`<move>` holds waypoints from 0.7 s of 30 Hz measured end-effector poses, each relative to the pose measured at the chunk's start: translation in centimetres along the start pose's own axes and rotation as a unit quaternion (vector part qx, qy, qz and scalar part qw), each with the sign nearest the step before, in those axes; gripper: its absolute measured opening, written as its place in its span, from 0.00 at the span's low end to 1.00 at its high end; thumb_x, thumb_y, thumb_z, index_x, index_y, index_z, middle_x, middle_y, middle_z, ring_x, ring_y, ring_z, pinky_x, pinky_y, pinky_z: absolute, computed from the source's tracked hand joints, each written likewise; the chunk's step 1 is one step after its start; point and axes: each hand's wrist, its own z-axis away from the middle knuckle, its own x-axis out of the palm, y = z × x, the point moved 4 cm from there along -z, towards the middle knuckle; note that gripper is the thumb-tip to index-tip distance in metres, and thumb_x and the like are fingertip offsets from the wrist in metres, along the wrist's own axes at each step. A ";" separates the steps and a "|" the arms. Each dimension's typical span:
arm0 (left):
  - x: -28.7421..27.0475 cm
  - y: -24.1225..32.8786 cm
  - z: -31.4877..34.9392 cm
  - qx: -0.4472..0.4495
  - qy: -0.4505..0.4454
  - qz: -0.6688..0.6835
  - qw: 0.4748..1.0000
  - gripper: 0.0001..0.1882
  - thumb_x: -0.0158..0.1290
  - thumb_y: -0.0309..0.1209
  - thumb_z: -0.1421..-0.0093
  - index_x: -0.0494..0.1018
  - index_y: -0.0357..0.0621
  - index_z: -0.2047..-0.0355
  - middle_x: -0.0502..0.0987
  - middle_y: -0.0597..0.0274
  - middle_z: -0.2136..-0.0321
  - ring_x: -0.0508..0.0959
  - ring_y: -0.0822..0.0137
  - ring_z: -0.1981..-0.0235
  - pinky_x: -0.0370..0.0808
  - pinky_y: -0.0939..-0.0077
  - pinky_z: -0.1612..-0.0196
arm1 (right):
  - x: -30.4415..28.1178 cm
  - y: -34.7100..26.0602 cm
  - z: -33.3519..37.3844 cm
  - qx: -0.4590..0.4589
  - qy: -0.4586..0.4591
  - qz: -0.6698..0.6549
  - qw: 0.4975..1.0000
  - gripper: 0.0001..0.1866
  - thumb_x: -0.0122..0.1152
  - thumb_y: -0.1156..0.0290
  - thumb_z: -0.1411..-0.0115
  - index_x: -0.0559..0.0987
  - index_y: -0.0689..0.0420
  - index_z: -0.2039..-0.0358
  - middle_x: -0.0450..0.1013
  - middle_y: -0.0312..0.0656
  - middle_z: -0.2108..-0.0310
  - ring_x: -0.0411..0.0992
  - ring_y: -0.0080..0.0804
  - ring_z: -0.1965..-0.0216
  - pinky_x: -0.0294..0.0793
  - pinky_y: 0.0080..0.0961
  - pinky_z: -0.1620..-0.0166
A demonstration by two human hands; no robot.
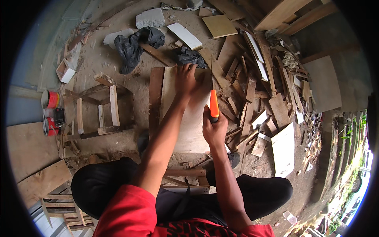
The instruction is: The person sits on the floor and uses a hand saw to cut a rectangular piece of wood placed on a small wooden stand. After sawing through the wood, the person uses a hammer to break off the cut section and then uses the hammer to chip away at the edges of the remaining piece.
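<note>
A pale plywood sheet [188,118] lies flat at the middle of the scene, resting over a darker brown board [155,98] that shows along its left edge, both above the dirt floor [118,67]. The left hand [185,79] lies palm-down with fingers spread on the far end of the sheet, pressing on it and gripping nothing. The right hand [214,129] is closed in a fist around an orange-handled tool [213,106], held upright at the sheet's right edge; the working end of the tool is hidden behind the hand. Just near of the sheet, between the person's knees in black trousers, the top rails of a small wooden frame [185,173] show. To the right, a thick scatter of wood offcuts [252,98] and strips covers the ground, with a white panel [284,148] lying near and a larger brown sheet [325,83] farther right. At the far side lie a black plastic bag [134,45], a grey stone block [150,17], a white board [184,35] and a yellowish square panel [219,25]. To the left stands a rough wooden frame of slats [98,112], and beyond it, at the left edge, red cans [51,110] sit beside a small open box [65,71]. The floor is bare packed earth strewn with dust and chips, and greenery shows outdoors at the far right rim.
</note>
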 end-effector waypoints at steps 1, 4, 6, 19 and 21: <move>-0.4 0.1 0.2 -0.007 -0.018 0.031 0.999 0.26 0.56 0.50 0.40 0.76 0.45 0.49 0.77 0.54 0.49 0.71 0.53 0.42 0.47 0.45 0.28 | 0.1 0.0 -0.4 -0.009 0.000 0.021 1.000 0.17 0.62 0.65 0.35 0.75 0.65 0.75 0.67 0.43 0.87 0.60 0.24 0.84 0.65 0.30 0.77; -1.3 -0.5 0.2 0.016 -0.033 0.125 0.991 0.26 0.56 0.45 0.41 0.75 0.45 0.47 0.74 0.53 0.44 0.68 0.51 0.37 0.46 0.43 0.28 | -0.3 0.0 -1.3 -0.034 0.003 0.029 0.999 0.18 0.63 0.62 0.36 0.76 0.65 0.74 0.66 0.44 0.87 0.63 0.24 0.83 0.65 0.30 0.76; -1.9 -1.2 0.6 0.051 -0.032 0.083 0.995 0.27 0.56 0.45 0.40 0.73 0.45 0.44 0.70 0.52 0.40 0.64 0.50 0.34 0.46 0.38 0.29 | -0.5 -0.2 -1.5 -0.019 -0.003 0.032 0.999 0.17 0.63 0.62 0.36 0.78 0.66 0.72 0.68 0.48 0.87 0.66 0.27 0.84 0.69 0.32 0.75; -4.7 4.0 8.7 -0.012 -0.076 -0.154 0.985 0.32 0.48 0.52 0.35 0.62 0.62 0.32 0.58 0.54 0.30 0.55 0.51 0.28 0.39 0.25 0.32 | -2.2 -0.7 1.7 0.022 -0.020 -0.012 0.999 0.17 0.62 0.63 0.35 0.77 0.67 0.72 0.68 0.49 0.86 0.61 0.22 0.81 0.68 0.33 0.74; -4.3 4.3 8.5 -0.022 -0.093 -0.154 0.983 0.33 0.47 0.52 0.35 0.61 0.62 0.31 0.56 0.55 0.29 0.53 0.51 0.27 0.37 0.27 0.31 | -3.1 -0.8 3.7 0.028 -0.027 0.003 0.999 0.16 0.62 0.64 0.35 0.77 0.67 0.71 0.68 0.48 0.86 0.62 0.21 0.81 0.68 0.32 0.74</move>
